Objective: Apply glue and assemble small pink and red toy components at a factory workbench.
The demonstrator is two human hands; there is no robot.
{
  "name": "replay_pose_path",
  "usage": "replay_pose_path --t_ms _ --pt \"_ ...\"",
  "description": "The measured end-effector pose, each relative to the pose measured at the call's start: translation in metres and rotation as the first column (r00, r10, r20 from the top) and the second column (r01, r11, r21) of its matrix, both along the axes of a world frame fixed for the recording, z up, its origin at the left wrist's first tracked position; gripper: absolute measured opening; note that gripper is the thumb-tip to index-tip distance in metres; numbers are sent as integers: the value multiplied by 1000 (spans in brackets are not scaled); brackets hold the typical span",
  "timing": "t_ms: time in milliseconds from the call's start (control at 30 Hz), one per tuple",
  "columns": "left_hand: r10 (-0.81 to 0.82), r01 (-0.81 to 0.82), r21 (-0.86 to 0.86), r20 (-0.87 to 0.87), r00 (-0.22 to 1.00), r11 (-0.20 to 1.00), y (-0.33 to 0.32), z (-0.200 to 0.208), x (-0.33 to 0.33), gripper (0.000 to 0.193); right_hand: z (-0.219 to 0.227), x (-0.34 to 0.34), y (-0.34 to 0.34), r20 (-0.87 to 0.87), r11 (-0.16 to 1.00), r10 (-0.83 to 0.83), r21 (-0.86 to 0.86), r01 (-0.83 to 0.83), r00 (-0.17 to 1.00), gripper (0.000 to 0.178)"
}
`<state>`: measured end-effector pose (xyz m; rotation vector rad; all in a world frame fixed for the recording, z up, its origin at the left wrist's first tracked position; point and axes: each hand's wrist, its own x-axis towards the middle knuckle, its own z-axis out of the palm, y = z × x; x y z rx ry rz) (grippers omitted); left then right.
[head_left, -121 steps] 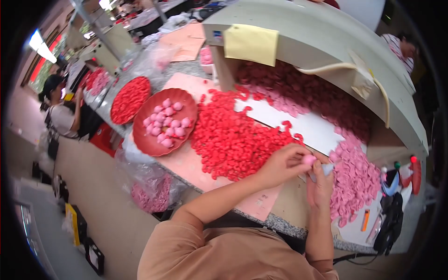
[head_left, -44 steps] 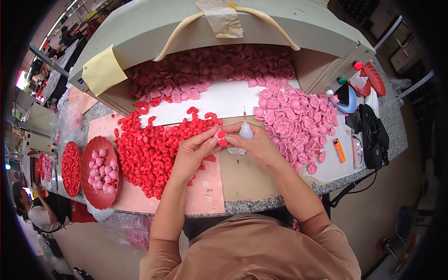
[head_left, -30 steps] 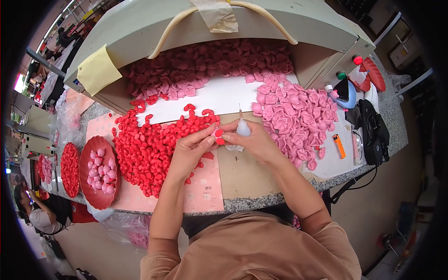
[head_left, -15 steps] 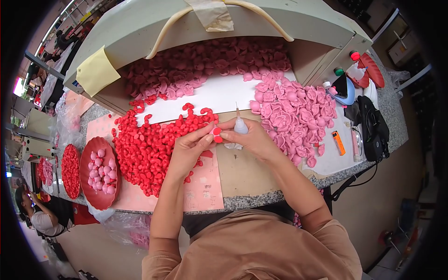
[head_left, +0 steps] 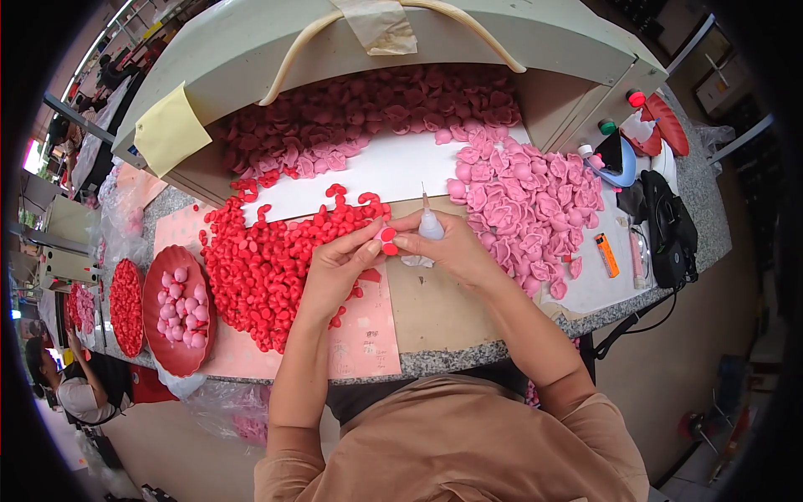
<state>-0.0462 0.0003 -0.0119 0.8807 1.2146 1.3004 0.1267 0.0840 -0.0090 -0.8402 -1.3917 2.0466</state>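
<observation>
Left hand: thumb and fingertips pinched tight on a small rounded pink-and-red piece, two red oval faces showing. Can't tell if it's one part or several joined. It sits at the right edge of the landmark, a big heap of glossy red curved pieces.

Right hand: fingers curled around a translucent whitish squeeze bottle, thin needle tip upward, just right of the heap. Its thumb and index tips reach the pink-and-red piece, seemingly touching.

Under the heap: a pale pink paper sheet on the speckled grey granite desk. Right of the heap, past the bottle: a pile of matte pink cupped petals. Farther right: an orange lighter, then a black fabric bag.

Left of the heap, just beside it: a red fluted bowl with pink balls inside. Behind the heap: a grey arched cabinet, more pink petals piled inside. Well left of the heap: a seated co-worker.
</observation>
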Motion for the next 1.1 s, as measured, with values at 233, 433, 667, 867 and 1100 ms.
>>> replay_pose_path --t_ms 233,433,667,867,1100 --pt "-59 56 -42 -79 995 998 1 0 3 35 2 8 -4 23 997 -53 53 52 998 23" --pt "-63 64 27 -30 998 998 -3 -1 0 34 0 4 -5 11 999 -46 18 45 999 24" --pt "-68 68 -2 -23 997 998 -2 6 -1 34 -1 2 -4 5 999 -51 4 51 999 23" --pt "-84 83 -18 -48 995 996 -2 2 -1 36 0 4 -4 1 998 -60 12 60 998 25" --pt "-69 70 33 -33 997 997 1 -4 1 35 -2 4 -3 3 999 -48 -23 48 999 25"
